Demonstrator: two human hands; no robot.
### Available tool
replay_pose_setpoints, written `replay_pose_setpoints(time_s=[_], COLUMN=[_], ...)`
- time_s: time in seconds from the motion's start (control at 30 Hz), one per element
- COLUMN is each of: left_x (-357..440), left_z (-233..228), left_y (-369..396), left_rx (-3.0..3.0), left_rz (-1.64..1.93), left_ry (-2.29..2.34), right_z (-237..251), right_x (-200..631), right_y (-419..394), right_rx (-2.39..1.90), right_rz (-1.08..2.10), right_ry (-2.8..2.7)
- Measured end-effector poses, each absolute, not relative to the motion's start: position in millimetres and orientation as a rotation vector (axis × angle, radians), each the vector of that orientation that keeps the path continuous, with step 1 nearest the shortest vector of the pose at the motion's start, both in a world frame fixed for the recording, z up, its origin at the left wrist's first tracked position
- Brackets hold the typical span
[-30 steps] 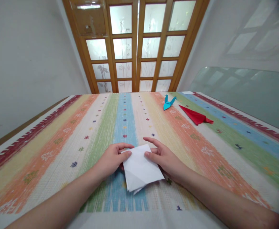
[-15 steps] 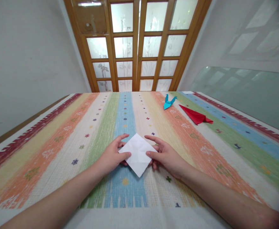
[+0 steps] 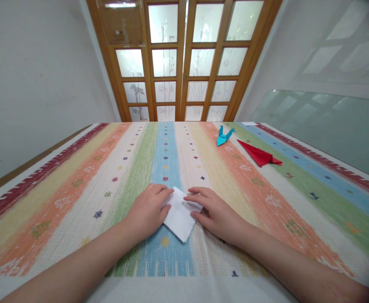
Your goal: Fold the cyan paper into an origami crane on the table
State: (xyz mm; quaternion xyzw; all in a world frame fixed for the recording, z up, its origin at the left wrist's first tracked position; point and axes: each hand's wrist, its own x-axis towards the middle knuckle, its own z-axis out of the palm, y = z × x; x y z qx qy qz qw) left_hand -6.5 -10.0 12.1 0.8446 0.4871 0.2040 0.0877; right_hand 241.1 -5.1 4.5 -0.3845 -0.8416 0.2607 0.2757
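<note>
Striped tablecloth (image 3: pixel 142 164); left fingers (image 3: pixel 164 194), right fingers (image 3: pixel 200 198) loosely curled at white paper (image 3: pixel 180 216), grip unclear

Prob. a home: colourful striped tablecloth (image 3: pixel 140 164), wood-framed glass drs (image 3: pixel 180 63).

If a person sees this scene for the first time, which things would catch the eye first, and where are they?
Probably the red folded paper, a bright patch toward the far right of the striped tablecloth, with a smaller blue folded paper beyond it to the left. Next, perhaps, the white folded paper near the front centre, between the left hand and the right hand.
</note>
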Motion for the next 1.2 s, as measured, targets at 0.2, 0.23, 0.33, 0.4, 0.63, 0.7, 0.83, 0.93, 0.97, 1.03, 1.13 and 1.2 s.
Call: replay_pose_setpoints(time_s=[0.2, 0.23, 0.33, 0.4, 0.63, 0.7, 0.83, 0.93, 0.97, 1.03, 1.13, 1.2], left_x=[-5.0, -4.5, -4.1, -4.6, -4.7, -3.7, -2.2, -2.4, -2.6, -3.2, -3.9, -4.0], left_z=[5.0, 4.6, 4.0, 3.7, 5.3, 8.2, 13.5, 13.7, 13.2, 12.0, 11.4, 12.0], left_y=[-11.9, -13.0, -15.9, -16.8, -16.9, -17.2, -17.7, -17.0, -16.6, -16.1, -16.2, -16.7], left_rx=[2.652, 2.648, 2.639, 2.645, 2.642, 2.626, 2.575, 2.561, 2.565, 2.576, 2.577, 2.576], left_rz=[0.428, 0.378, 0.249, 0.191, 0.114, 0.084, 0.02, -0.017, -0.02, -0.011, -0.002, -0.005], left_ry=[1.209, 1.207, 1.216, 1.21, 1.222, 1.228, 1.25, 1.261, 1.261, 1.262, 1.26, 1.256], right_z=[4.5, 5.9, 10.7, 12.6, 10.0, 8.5, 4.1, 1.6, 1.4, 1.8, 2.5, 1.8], right_x=[242.3, 242.1, 242.4, 243.4, 247.0, 247.1, 244.9, 243.9, 244.6, 248.2, 258.5, 267.9], right_y=[-12.0, -14.1, -19.3, -20.6, -11.7, -8.0, -4.4, -4.4, -4.6, -5.6, -8.7, -11.6], right_rx=[-1.111, -1.135, -1.177, -1.173, -1.141, -1.136, -1.167, -1.205, -1.207, -1.199, -1.182, -1.175], right_rz=[0.656, 0.661, 0.667, 0.677, 0.719, 0.704, 0.58, 0.476, 0.451, 0.418, 0.389, 0.378], right_ry=[-2.514, -2.547, -2.632, -2.653, -2.609, -2.606, -2.628, -2.677, -2.702, -2.757, -2.818, -2.833])
